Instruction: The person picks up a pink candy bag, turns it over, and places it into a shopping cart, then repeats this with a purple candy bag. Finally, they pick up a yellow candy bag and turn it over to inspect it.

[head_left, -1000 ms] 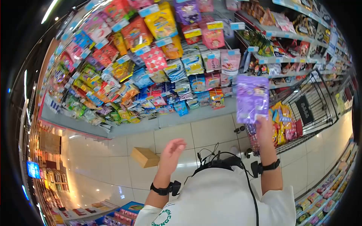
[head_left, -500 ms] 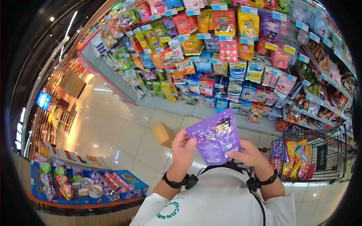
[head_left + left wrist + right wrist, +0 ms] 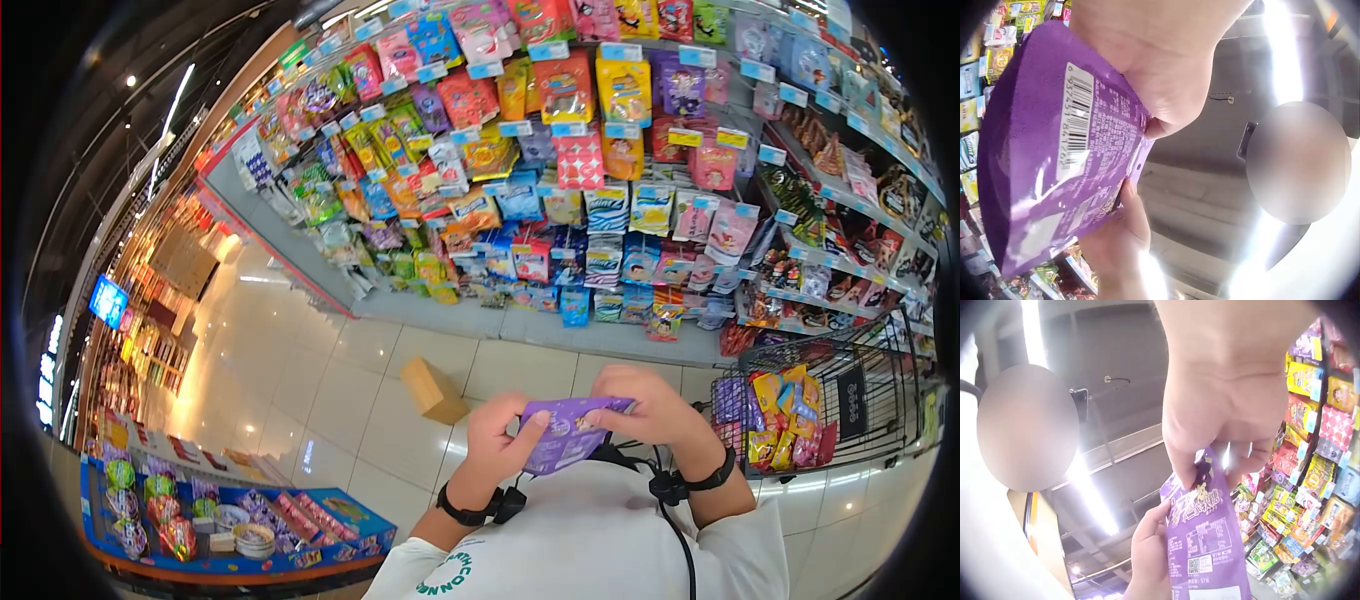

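Note:
Both hands hold a purple candy bag (image 3: pixel 570 440) in front of the white shirt, tipped so that it looks foreshortened from above. The left hand (image 3: pixel 492 438) pinches one end, its thumb lying on the bag's face. At the other end the right hand (image 3: pixel 648 408) grips between thumb and curled fingers. In the left wrist view the printed face of the bag (image 3: pixel 1041 150) shows a barcode and small text. Cartoon artwork, a nutrition table and a square code appear on the bag (image 3: pixel 1204 540) in the right wrist view.
A rack of hanging candy bags (image 3: pixel 520 200) fills the far side. At the right stands a wire shopping cart (image 3: pixel 870 430) with yellow packs (image 3: pixel 785 415) inside. A cardboard box (image 3: pixel 433 390) lies on the tiled floor. A blue-edged display (image 3: pixel 350 500) of sweets is at lower left.
The right hand has brought the purple bag from beside the cart to the front of the body. The left hand has taken its other end, and the bag has tipped flatter.

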A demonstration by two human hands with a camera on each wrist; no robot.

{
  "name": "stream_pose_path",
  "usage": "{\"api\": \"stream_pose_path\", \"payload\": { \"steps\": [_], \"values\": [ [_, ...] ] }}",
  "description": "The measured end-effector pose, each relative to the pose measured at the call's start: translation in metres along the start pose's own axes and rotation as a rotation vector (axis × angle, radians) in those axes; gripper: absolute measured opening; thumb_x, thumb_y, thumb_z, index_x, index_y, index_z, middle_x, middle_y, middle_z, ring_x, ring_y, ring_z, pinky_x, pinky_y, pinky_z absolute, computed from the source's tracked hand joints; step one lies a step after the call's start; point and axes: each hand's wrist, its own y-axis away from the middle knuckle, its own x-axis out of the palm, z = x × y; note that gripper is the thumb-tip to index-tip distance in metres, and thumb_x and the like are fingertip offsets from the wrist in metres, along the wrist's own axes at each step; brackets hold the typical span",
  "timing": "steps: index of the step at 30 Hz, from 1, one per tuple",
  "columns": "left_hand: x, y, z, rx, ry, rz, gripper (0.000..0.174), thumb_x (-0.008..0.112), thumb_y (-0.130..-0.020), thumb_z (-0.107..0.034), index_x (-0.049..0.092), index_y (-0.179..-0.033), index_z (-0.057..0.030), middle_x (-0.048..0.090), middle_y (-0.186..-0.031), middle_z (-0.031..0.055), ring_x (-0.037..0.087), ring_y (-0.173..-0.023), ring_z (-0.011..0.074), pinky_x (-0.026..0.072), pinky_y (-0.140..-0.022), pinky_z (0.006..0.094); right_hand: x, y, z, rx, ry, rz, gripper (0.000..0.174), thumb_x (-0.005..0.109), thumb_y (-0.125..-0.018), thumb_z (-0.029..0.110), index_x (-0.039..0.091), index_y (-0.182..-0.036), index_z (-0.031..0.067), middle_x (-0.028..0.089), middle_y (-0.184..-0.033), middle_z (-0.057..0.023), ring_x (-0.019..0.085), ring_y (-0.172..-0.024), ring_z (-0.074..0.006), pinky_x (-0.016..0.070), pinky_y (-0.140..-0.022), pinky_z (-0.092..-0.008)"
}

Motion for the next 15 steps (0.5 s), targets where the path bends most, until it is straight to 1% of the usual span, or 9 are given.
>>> {"api": "stream_pose_path", "payload": {
  "steps": [1,3,5,6,10,12,13,15],
  "values": [
    [0.001,-0.002,0.001,0.029,-0.009,0.04,0.01,0.065,-0.082,-0.01,0.061,-0.077,-0.0026,0.059,-0.068,0.0083,0.053,-0.06,0.0197,0.0426,-0.058,0.0293,-0.002,0.003,-0.001,-0.007,0.009,0.024,0.01,0.07,-0.078,0.008,0.063,-0.076,0.0014,0.059,-0.074,-0.0092,0.056,-0.07,-0.0235,0.0438,-0.064,-0.033],
    [0.006,-0.009,-0.001,0.048,-0.015,0.086,0.009,0.067,-0.08,-0.01,0.062,-0.076,-0.0032,0.06,-0.067,0.008,0.054,-0.059,0.0204,0.0423,-0.056,0.0305,-0.008,0.01,-0.001,-0.048,0.049,-0.008,0.009,0.069,-0.077,0.007,0.062,-0.075,0.0023,0.059,-0.073,-0.0093,0.056,-0.069,-0.0241,0.0439,-0.063,-0.0339],
    [0.018,-0.018,-0.008,0.05,-0.048,0.194,0.009,0.069,-0.078,-0.012,0.064,-0.077,-0.0041,0.06,-0.067,0.0079,0.054,-0.059,0.021,0.0421,-0.055,0.0316,-0.017,0.018,0.0,-0.065,0.096,-0.006,0.007,0.069,-0.077,0.008,0.063,-0.076,0.0037,0.06,-0.072,-0.0087,0.056,-0.069,-0.025,0.0443,-0.063,-0.0344],
    [0.026,-0.021,-0.008,0.04,-0.054,0.243,0.011,0.071,-0.076,-0.014,0.065,-0.076,-0.0051,0.061,-0.068,0.0079,0.055,-0.059,0.0215,0.0421,-0.054,0.0319,-0.02,0.023,0.0,-0.06,0.112,-0.003,0.012,0.067,-0.079,0.015,0.062,-0.078,0.0048,0.058,-0.073,-0.0098,0.055,-0.07,-0.0282,0.0443,-0.063,-0.0369],
    [0.059,-0.034,-0.011,0.072,-0.098,0.341,0.011,0.072,-0.077,-0.015,0.066,-0.076,-0.0053,0.061,-0.068,0.0083,0.056,-0.059,0.0219,0.0425,-0.054,0.0318,-0.04,0.037,0.004,-0.051,0.196,-0.027,0.011,0.067,-0.079,0.015,0.062,-0.079,0.0054,0.059,-0.074,-0.0096,0.056,-0.072,-0.0286,0.0452,-0.064,-0.0383],
    [0.076,-0.04,-0.015,0.118,-0.172,0.41,0.009,0.073,-0.074,-0.009,0.067,-0.076,-0.0025,0.063,-0.07,0.0076,0.056,-0.062,0.0192,0.0432,-0.057,0.0303,-0.051,0.046,0.004,-0.013,0.366,-0.011,0.01,0.067,-0.079,0.015,0.062,-0.077,0.0059,0.059,-0.071,-0.0087,0.057,-0.07,-0.0287,0.0453,-0.062,-0.0381],
    [0.083,-0.043,-0.016,0.123,-0.174,0.417,0.009,0.073,-0.074,-0.009,0.067,-0.076,-0.0025,0.063,-0.07,0.0076,0.056,-0.062,0.0192,0.0432,-0.057,0.0303,-0.059,0.05,0.002,-0.014,0.367,-0.02,0.01,0.067,-0.079,0.015,0.062,-0.077,0.0059,0.059,-0.071,-0.0087,0.057,-0.07,-0.0287,0.0453,-0.062,-0.0381],
    [0.096,-0.052,-0.018,0.153,-0.181,0.433,0.009,0.073,-0.074,-0.009,0.067,-0.078,-0.0022,0.064,-0.07,0.008,0.058,-0.062,0.0195,0.0441,-0.057,0.0297,-0.077,0.055,-0.004,-0.096,0.374,0.013,0.014,0.066,-0.079,0.019,0.061,-0.077,0.006,0.059,-0.071,-0.0094,0.057,-0.071,-0.0302,0.0446,-0.062,-0.0396]
  ]
}}
